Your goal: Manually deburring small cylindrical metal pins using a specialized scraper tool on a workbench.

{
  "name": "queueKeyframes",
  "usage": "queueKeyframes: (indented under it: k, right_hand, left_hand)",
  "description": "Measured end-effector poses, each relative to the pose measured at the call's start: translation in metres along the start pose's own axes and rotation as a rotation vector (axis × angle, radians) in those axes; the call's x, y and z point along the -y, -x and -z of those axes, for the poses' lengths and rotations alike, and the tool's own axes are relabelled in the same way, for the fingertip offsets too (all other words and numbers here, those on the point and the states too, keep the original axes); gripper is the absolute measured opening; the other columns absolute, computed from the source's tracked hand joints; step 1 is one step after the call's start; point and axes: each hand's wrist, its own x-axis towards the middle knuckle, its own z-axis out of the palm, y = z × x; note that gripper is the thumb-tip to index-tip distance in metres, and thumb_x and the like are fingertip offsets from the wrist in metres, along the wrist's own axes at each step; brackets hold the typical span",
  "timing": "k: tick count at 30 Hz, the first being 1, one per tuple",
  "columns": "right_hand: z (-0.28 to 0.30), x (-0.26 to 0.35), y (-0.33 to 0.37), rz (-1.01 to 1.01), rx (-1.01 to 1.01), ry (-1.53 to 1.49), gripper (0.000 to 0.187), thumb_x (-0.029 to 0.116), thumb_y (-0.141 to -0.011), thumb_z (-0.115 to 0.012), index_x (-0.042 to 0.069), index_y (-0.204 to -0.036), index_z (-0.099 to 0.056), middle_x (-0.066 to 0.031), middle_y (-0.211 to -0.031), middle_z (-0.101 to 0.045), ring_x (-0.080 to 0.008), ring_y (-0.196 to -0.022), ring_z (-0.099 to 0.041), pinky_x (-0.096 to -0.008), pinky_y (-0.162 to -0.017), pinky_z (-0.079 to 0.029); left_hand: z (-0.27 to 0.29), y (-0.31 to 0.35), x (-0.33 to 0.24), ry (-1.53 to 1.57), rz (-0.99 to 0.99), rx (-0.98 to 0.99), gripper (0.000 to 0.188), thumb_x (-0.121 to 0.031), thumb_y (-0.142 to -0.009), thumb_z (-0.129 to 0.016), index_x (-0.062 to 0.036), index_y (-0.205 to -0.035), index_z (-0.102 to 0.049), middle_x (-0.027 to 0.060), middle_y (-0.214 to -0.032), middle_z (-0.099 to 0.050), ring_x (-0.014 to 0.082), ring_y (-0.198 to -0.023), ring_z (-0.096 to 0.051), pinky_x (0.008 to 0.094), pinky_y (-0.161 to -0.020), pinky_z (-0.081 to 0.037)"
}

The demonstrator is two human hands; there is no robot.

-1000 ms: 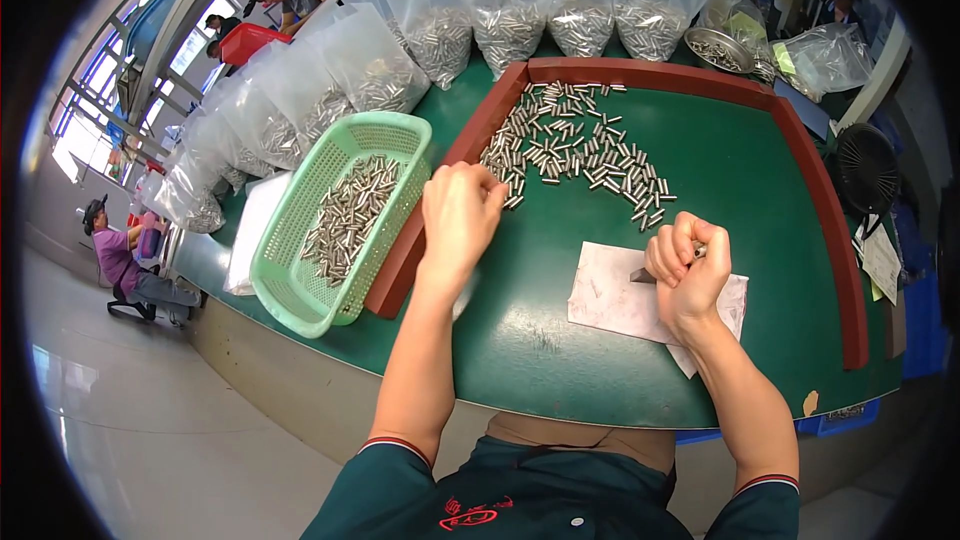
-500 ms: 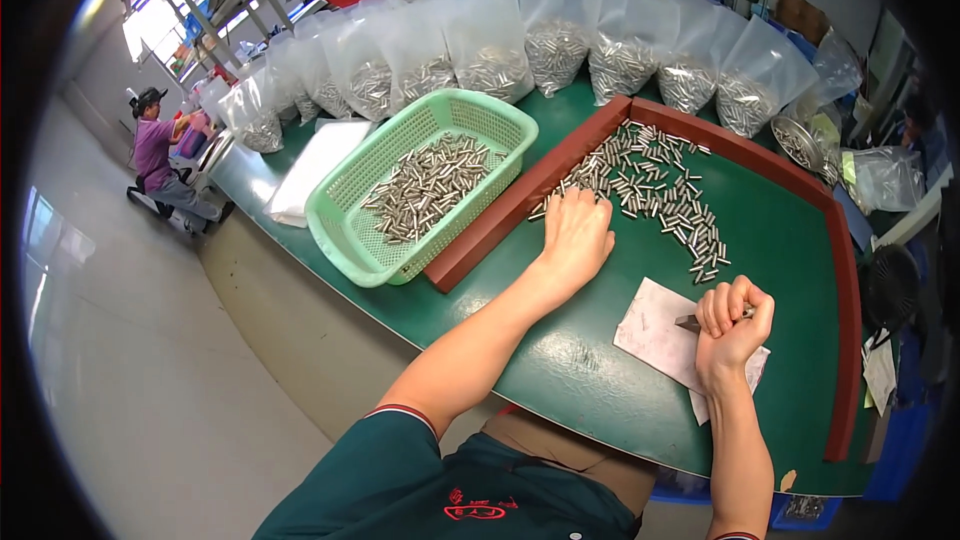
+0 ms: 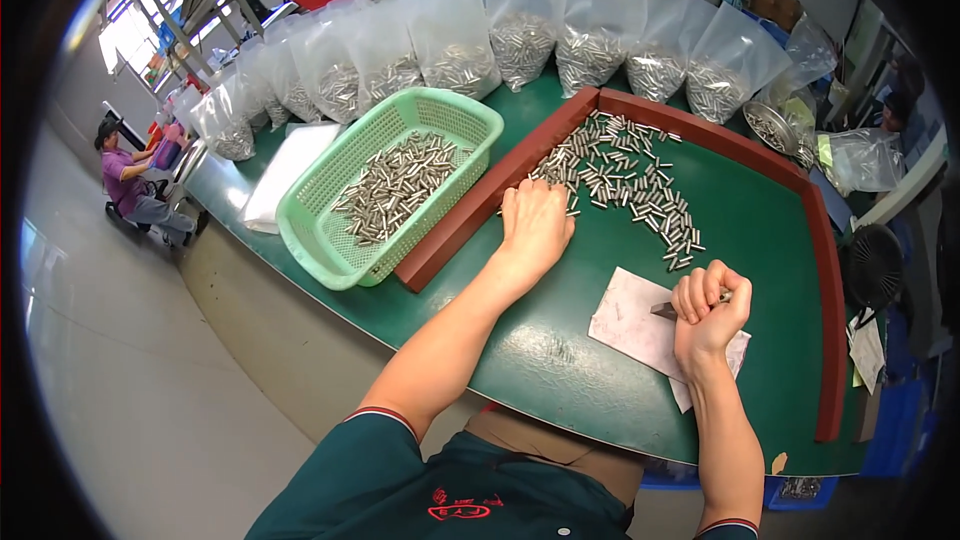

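The left hand [image 3: 535,225] lies palm down on the green worktop [image 3: 560,360], fingers spread flat over the near edge of the heap of small metal cylinders [image 3: 625,180], touching them. The right hand [image 3: 708,312] is a closed fist, its grip tight around a thin dark tool [image 3: 668,309], above a white paper sheet [image 3: 640,325]. At ten o'clock of the left hand stands a green basket [image 3: 320,240] with more cylinders, beyond the red-brown rail [image 3: 470,225].
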Motion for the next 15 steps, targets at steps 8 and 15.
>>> queueKeyframes:
  k: [8, 15]
  right_hand:
    - [0.001, 0.000, 0.000, 0.008, -0.011, 0.019, 0.031, 0.023, -0.079, -0.030, 0.013, -0.051, -0.025, 0.0023, -0.039, -0.022, -0.0083, -0.035, -0.016, -0.0243, -0.038, -0.016]
    - [0.006, 0.001, 0.000, 0.011, 0.008, 0.019, 0.031, 0.023, -0.080, -0.029, 0.012, -0.052, -0.026, 0.0017, -0.039, -0.023, -0.0081, -0.035, -0.016, -0.0234, -0.035, -0.016]
  left_hand:
    - [-0.009, 0.001, -0.010, 0.094, -0.097, -0.044, 0.017, -0.013, -0.064, -0.067, -0.0012, -0.067, -0.056, 0.0137, -0.073, -0.057, 0.0295, -0.075, -0.054, 0.0402, -0.066, -0.041]
    - [0.001, 0.001, -0.017, 0.023, -0.263, 0.023, 0.007, -0.004, -0.057, -0.056, 0.0014, -0.061, -0.057, 0.0162, -0.064, -0.054, 0.0318, -0.066, -0.055, 0.0422, -0.059, -0.045]
